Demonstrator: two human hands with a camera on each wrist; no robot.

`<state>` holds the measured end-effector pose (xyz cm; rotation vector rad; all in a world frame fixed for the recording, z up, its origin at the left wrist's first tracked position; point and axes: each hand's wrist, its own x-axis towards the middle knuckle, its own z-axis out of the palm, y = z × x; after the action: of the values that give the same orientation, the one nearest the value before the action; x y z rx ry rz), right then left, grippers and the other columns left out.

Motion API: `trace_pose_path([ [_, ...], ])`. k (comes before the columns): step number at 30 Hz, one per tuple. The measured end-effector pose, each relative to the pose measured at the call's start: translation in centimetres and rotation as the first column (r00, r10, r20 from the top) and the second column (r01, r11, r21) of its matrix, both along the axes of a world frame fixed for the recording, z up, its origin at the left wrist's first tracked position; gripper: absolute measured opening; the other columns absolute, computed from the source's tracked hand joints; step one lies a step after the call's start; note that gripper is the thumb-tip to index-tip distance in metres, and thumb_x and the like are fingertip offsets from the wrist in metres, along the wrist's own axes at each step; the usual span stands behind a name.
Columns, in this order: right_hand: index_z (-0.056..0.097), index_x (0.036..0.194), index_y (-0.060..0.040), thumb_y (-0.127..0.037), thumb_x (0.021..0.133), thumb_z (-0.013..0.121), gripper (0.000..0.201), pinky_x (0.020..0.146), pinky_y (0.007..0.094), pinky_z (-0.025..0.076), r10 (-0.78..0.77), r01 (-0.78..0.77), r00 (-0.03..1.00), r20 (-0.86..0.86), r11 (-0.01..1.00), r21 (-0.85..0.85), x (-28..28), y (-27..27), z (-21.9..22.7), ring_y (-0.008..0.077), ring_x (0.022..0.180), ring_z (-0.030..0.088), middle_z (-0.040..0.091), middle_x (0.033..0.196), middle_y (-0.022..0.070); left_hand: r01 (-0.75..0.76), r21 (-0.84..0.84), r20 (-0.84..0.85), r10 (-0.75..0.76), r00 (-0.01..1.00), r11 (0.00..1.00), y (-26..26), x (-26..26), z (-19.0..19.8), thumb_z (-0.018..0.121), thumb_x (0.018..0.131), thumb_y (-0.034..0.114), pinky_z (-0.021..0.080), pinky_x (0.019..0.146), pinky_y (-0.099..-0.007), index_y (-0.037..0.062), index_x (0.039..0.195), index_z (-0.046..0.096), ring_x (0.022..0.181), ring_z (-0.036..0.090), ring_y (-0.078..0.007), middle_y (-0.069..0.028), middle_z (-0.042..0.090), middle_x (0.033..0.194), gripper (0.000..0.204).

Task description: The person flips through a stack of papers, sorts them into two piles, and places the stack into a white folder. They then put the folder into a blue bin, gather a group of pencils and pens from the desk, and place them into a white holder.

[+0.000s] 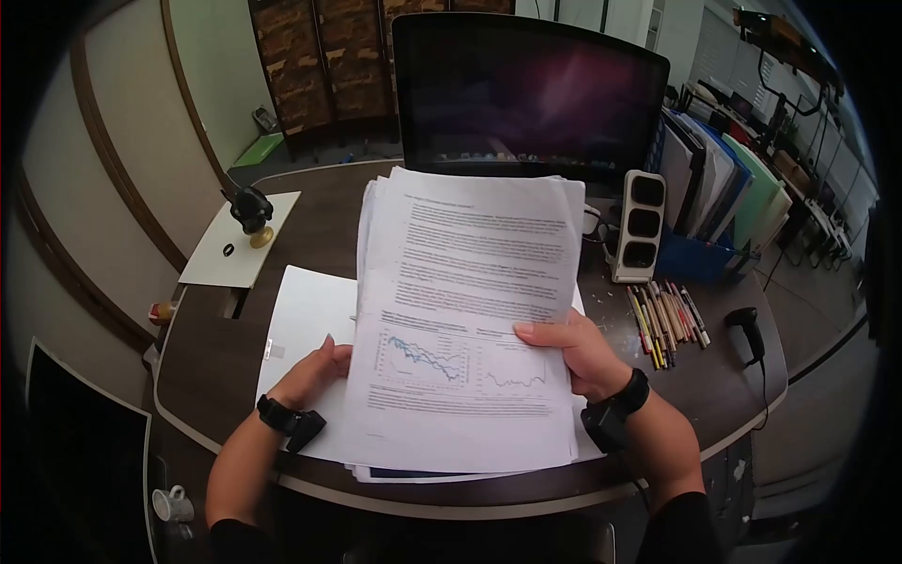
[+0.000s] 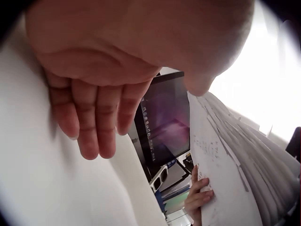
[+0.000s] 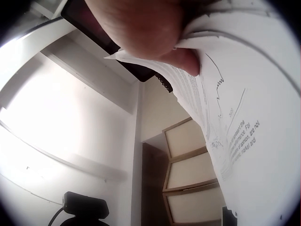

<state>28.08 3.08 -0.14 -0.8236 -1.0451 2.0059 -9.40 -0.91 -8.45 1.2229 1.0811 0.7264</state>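
Note:
A thick stack of printed papers [image 1: 470, 282] is held up over the desk, its top page showing text and two line graphs. My right hand [image 1: 594, 355] grips its right edge, thumb on the front page and fingers behind, which the left wrist view shows against the back of the papers. At the left edge of the stack is my left hand [image 1: 315, 371], its fingers [image 2: 96, 117] straight and together, the thumb close to the sheets. Beneath the stack lies a white board or folder [image 1: 305, 305], partly hidden by the papers.
Behind the papers stands a monitor [image 1: 526, 94]. To the right are a white power strip [image 1: 641, 226], a blue file holder [image 1: 695, 258] with folders, several pens and pencils [image 1: 669, 324] and a black scanner-like device [image 1: 747, 334]. A white panel [image 1: 221, 258] carries a small black-and-gold object [image 1: 252, 211].

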Motion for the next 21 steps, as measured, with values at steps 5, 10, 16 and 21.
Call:
trace_pose_path([
  [5,0.041,0.136,0.0082,-0.007,0.090,0.062,0.052,0.089,0.0359,0.056,0.094,-0.095,0.995,-0.018,0.995,-0.041,-4.5,1.2,-1.7,0.0287,0.108,0.064,0.057,0.126,0.0229,-0.069,-0.202,0.571,0.175,0.802,0.977,0.3,-0.6,-1.2,0.022,0.095,0.072,0.033,0.113,-0.0417,0.0000,0.149,0.029,0.138,0.039,-0.0277,-0.0142,0.040,0.150,0.091],
  [10,0.034,0.141,0.0075,-0.004,0.092,0.057,0.055,0.099,0.0397,0.051,0.135,-0.131,0.987,0.087,0.990,-0.059,-6.9,1.2,-4.3,0.0306,0.117,0.059,0.051,0.134,0.0251,0.017,-0.186,0.525,0.085,0.847,0.982,-0.1,-1.4,-1.9,0.035,0.099,0.059,0.040,0.109,-0.0405,0.0005,0.148,0.031,0.133,0.045,-0.0286,-0.0147,0.044,0.146,0.077],
  [16,0.031,0.143,0.0067,-0.006,0.093,0.058,0.058,0.101,0.0394,0.050,0.217,-0.217,0.975,0.048,0.976,-0.012,-7.2,0.5,-3.8,0.0298,0.120,0.057,0.049,0.137,0.0244,0.181,-0.325,0.606,0.058,0.793,0.928,0.5,-2.7,-2.4,0.049,0.093,0.023,0.046,0.104,-0.0412,-0.0045,0.147,0.029,0.126,0.053,-0.0311,-0.0209,0.047,0.142,0.063],
  [21,0.031,0.144,0.0053,-0.014,0.095,0.059,0.059,0.100,0.0383,0.050,0.196,-0.196,0.981,0.009,0.980,0.035,-7.5,0.2,-3.8,0.0293,0.120,0.057,0.049,0.137,0.0232,0.123,-0.182,0.589,0.007,0.808,0.976,-0.2,-1.3,-0.7,0.057,0.086,0.011,0.047,0.103,-0.0437,-0.0054,0.147,0.024,0.126,0.052,-0.0341,-0.0226,0.045,0.142,0.071],
])
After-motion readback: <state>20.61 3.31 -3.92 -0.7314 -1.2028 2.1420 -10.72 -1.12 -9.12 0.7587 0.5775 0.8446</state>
